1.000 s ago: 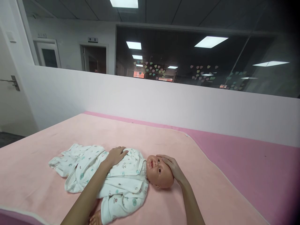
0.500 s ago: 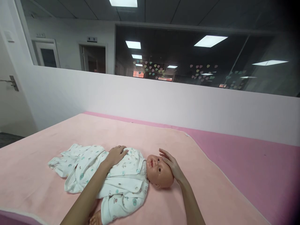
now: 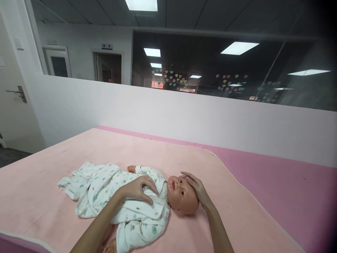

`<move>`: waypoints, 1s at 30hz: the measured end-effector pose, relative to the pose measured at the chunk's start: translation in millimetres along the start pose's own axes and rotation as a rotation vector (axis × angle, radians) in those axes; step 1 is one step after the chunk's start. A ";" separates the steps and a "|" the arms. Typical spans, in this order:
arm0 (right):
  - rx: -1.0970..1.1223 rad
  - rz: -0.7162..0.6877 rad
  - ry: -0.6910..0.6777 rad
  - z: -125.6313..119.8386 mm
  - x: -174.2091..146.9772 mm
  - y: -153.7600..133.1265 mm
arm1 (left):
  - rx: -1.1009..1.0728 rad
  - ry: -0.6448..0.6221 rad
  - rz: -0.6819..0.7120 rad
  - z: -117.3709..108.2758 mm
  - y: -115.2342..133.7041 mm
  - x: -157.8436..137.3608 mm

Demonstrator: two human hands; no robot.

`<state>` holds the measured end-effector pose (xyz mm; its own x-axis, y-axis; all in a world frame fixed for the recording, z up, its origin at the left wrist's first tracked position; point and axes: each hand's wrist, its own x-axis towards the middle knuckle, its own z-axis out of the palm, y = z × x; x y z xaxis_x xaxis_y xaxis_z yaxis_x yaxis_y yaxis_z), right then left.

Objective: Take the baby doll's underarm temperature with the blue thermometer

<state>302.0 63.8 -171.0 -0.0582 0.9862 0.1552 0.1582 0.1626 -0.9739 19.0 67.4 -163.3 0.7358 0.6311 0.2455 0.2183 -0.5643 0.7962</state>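
Note:
A baby doll (image 3: 181, 198) lies on its back, its head to the right and its legs to the left. It wears a white printed outfit (image 3: 102, 186) with small green and brown figures. My left hand (image 3: 140, 189) is over the doll's chest, thumb and fingers apart in a curve; whether the fingertips touch the cloth I cannot tell. Against the top of the doll's head rests my right hand (image 3: 197, 188), its fingers stretched along the forehead. One doll hand (image 3: 131, 169) shows beyond the chest, and the other (image 3: 110, 246) is partly behind my left forearm.
Under the doll is a peach-pink blanket (image 3: 86, 144) on a darker pink mat (image 3: 276, 175). A low white wall (image 3: 184, 116) with a window above runs along the far side. At the left is a door with a metal handle (image 3: 19, 93).
My left hand has moved from the doll's far side toward its collar, and its fingers have curved. The doll's far hand now shows. My right hand stays on the head.

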 end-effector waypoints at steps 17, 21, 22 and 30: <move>-1.530 -0.539 -0.161 123.1 13.0 -35.5 | -0.666 0.546 -0.186 -2.5 -30.3 9.3; -1.646 -0.465 -0.151 126.3 22.9 -27.3 | -0.708 0.531 -0.172 -1.6 -29.0 9.5; -1.656 -0.461 -0.141 127.0 21.3 -28.2 | -0.719 0.534 -0.170 -1.5 -28.9 9.4; -1.600 -0.485 0.026 105.4 -21.2 -52.8 | -0.698 0.494 -0.152 -1.7 -30.3 8.2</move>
<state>190.9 30.9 -140.3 -0.3868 0.8359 0.3894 0.9115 0.2825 0.2991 17.4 90.7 -184.5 0.3322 0.9235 0.1918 -0.2701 -0.1017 0.9574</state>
